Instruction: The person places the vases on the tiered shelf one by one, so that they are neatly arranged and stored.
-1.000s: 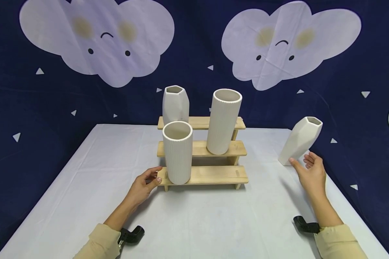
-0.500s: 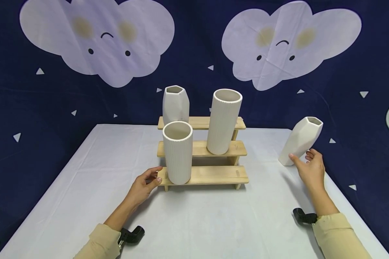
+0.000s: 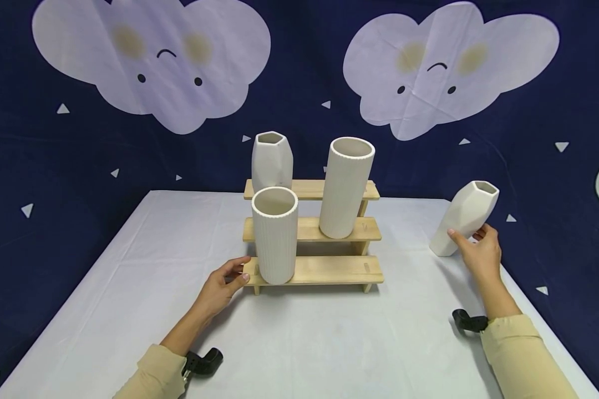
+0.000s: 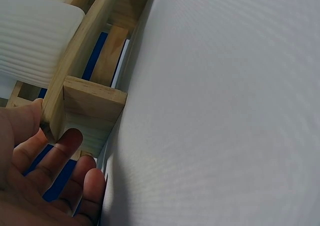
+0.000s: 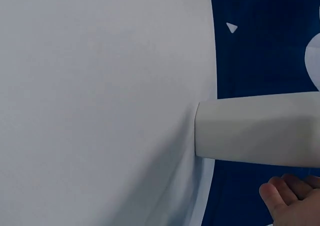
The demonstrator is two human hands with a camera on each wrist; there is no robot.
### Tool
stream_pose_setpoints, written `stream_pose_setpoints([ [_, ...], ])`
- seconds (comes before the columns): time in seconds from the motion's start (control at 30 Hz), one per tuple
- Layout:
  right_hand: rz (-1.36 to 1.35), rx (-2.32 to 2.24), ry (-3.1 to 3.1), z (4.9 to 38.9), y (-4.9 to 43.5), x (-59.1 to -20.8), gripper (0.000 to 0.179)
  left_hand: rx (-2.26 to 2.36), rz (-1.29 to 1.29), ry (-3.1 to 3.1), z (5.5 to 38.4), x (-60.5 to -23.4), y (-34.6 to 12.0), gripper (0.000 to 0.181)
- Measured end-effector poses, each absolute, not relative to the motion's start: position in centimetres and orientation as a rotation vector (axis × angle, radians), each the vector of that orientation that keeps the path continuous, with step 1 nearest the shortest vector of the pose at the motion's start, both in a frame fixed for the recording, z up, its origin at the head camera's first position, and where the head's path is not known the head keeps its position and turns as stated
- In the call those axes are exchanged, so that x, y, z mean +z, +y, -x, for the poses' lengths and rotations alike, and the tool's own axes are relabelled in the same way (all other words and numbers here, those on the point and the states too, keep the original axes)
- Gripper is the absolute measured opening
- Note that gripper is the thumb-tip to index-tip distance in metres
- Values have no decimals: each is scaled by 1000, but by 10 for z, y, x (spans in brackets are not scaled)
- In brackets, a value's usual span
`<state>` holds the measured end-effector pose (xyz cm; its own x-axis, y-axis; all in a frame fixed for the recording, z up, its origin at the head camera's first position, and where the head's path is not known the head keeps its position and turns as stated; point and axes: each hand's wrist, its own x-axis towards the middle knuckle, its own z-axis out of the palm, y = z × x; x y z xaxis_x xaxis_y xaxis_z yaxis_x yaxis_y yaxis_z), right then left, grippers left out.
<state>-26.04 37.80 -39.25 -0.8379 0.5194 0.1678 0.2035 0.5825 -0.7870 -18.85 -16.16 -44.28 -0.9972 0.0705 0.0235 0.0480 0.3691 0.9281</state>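
In the head view, my left hand (image 3: 218, 291) holds the left end of the lowest shelf of a three-tier wooden stand (image 3: 329, 270). The left wrist view has the thumb on the shelf's upper face and a finger under its edge. At the table's right side stands a white faceted vase (image 3: 466, 210). My right hand (image 3: 482, 259) is beside its lower half, thumb in front and fingertips partly hidden behind. Seen from the right wrist, the fingers (image 5: 282, 191) are slightly bent, with a gap between them and the vase's side.
A ribbed white cylinder vase (image 3: 275, 244) stands on the bottom shelf's left end. Another ribbed cylinder (image 3: 343, 194) is on the middle shelf's right, and a faceted vase (image 3: 272, 163) on the top shelf's left. Dark blue cloth (image 3: 299, 83) hangs behind the white-covered table (image 3: 339, 343).
My right hand has moved forward along the faceted vase, bringing thumb and fingers further around it. The vase stays in place, as do my left hand and the stand.
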Motion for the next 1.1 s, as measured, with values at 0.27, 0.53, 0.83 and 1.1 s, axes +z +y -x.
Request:
stream_pose_setpoints([
  [0.27,596,1149,-2491,266,383,-392,89,1758,-123,2584,189,-444,-161,41],
  [0.53,569,1125,-2537,269,385,-391,89,1768,-142,2582,189,-444,-162,41],
  [0.83,547,1092,-2540,271,384,-391,82,1770,-140,2575,189,-444,-162,41],
  [1.1,542,1105,-2517,275,384,-394,80,1778,-141,2574,189,-443,-161,41],
])
